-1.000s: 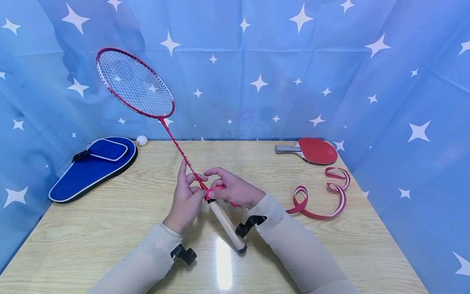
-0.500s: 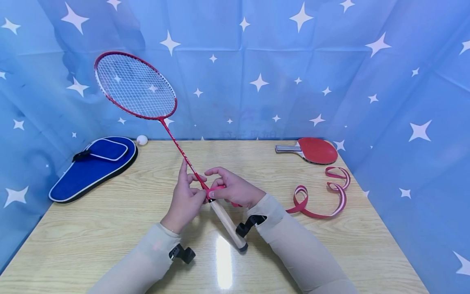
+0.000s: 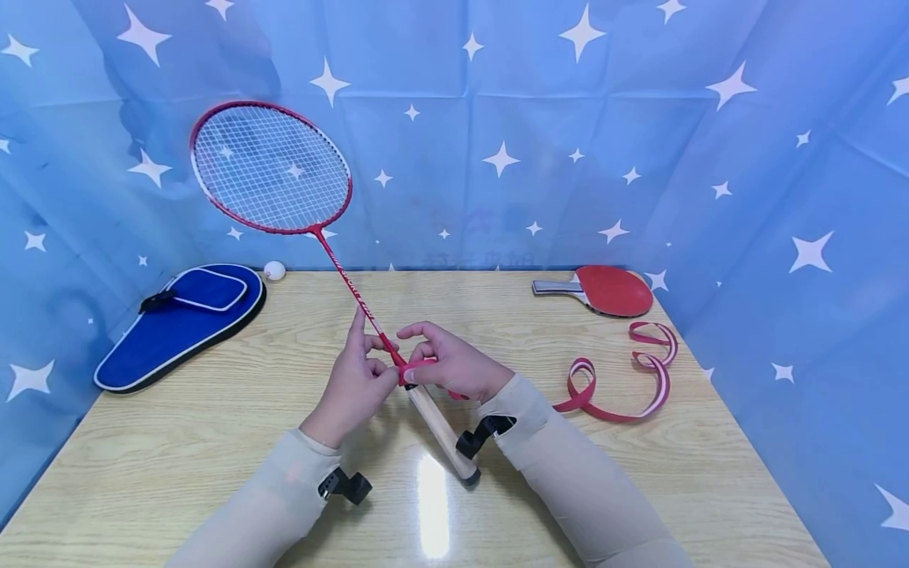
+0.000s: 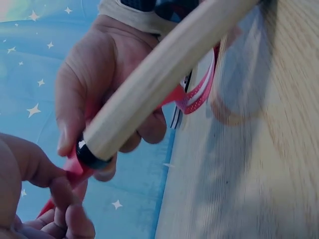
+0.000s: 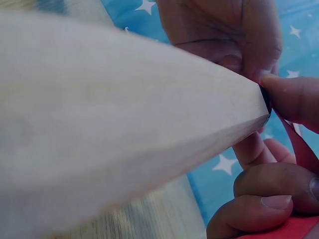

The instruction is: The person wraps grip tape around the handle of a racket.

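Observation:
A red badminton racket (image 3: 346, 281) slants up to the left, its bare wooden handle (image 3: 440, 430) pointing down towards the table. My left hand (image 3: 357, 388) pinches it at the red cone just above the handle, with the index finger stretched along the shaft. Pressed close beside it, my right hand (image 3: 463, 364) holds red grip tape (image 5: 300, 148) between thumb and curled fingers. The tape's start lies at the black ring (image 4: 88, 153) on top of the handle. Its loose length (image 3: 625, 418) curls over the table to the right, showing a pale underside.
A red table tennis bat (image 3: 614, 292) lies at the back right. At the back left are a blue bat case (image 3: 170, 335) and a white ball (image 3: 274, 270). Blue star-patterned curtains (image 3: 440, 158) stand behind and beside the wooden table (image 3: 177, 473).
The racket has turned about its shaft, its head shifting a little right and facing me more fully. My left wrist has moved slightly left. The right hand stays almost still with the tape.

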`<state>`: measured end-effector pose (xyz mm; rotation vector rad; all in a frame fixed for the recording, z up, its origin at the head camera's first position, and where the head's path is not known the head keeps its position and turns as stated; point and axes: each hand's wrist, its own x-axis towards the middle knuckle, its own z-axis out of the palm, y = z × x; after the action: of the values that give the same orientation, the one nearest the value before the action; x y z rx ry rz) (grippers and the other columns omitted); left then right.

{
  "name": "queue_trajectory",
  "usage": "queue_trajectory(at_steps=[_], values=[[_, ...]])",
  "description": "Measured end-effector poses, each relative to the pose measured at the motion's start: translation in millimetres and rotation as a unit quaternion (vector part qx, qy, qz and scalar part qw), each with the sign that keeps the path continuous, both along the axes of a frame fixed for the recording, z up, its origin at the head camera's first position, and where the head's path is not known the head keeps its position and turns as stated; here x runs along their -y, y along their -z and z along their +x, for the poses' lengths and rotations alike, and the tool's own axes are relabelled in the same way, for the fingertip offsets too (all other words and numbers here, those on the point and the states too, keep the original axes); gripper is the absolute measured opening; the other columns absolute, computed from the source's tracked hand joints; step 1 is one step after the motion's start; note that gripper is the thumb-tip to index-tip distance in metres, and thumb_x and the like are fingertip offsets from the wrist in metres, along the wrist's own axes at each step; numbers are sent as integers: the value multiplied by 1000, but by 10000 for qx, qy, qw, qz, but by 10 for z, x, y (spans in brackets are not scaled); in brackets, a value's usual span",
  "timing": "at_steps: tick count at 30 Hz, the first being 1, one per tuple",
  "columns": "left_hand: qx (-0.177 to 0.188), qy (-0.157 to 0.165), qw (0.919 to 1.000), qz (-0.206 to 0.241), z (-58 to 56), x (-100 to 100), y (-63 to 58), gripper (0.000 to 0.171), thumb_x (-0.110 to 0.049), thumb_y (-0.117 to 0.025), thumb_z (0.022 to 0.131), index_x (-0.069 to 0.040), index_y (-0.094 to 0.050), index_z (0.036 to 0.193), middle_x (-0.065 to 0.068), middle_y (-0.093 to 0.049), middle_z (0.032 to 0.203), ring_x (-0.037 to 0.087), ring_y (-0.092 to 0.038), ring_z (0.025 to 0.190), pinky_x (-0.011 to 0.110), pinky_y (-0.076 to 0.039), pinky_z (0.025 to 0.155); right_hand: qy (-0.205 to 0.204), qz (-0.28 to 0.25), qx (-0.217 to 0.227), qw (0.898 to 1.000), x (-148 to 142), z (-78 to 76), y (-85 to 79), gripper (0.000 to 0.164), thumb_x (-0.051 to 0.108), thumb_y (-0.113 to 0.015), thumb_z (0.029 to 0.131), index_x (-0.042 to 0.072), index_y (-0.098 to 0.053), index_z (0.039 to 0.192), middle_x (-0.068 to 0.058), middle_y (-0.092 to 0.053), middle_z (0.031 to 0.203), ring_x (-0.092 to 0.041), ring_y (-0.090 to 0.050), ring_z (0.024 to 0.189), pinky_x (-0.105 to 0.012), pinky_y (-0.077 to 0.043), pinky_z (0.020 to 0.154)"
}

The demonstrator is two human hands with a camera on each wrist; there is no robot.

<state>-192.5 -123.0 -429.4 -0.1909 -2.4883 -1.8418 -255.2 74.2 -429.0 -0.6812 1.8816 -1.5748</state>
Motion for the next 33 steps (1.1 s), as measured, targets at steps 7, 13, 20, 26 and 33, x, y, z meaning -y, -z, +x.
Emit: queue_trajectory(at_steps=[7, 13, 20, 26, 33], values=[[124, -2, 9998, 145, 15, -28, -31, 111, 7, -62, 90, -21, 9, 170, 19, -59, 129, 21, -68, 76, 24, -54, 63, -25, -17, 22, 10000, -10, -4, -8, 62, 5, -71, 99, 15, -41, 152, -7, -67, 96, -14, -34, 52, -25, -28, 43], [78, -62, 9999, 120, 27, -42, -22, 111, 3, -65, 91, -20, 9, 170, 20, -57, 129, 17, -66, 72, 24, -54, 62, -70, 24, -36, 10000, -5, -8, 0, 62, 6, -71, 99, 16, -41, 152, -7, -67, 96, -14, -36, 53, -25, -29, 44], [-20, -87, 9997, 223, 26, -45, 9, 110, 1, -67, 94, -22, 11, 170, 20, -56, 128, 18, -66, 70, 24, -53, 61, -98, 2, -171, 9998, 10, 5, -29, 65, 2, -71, 98, 12, -40, 154, -7, -67, 95, -19, -57, 74, -26, -45, 63], [-39, -181, 9991, 371, 46, -70, -5, 111, 3, -66, 93, -21, 11, 170, 21, -55, 125, 29, -68, 73, 24, -53, 61, -208, 31, -190, 9996, 3, 16, -65, 64, 3, -68, 100, 12, -39, 156, -7, -69, 99, -17, -62, 82, -26, -45, 64], [-63, -308, 9981, 521, 44, -90, 18, 111, 5, -64, 91, -19, 11, 170, 22, -55, 121, 10, -62, 65, 23, -51, 57, -307, -36, -104, 9995, -36, -7, -68, 64, 2, -64, 102, 13, -36, 158, -7, -69, 98, -19, -61, 82, -24, -39, 58]])
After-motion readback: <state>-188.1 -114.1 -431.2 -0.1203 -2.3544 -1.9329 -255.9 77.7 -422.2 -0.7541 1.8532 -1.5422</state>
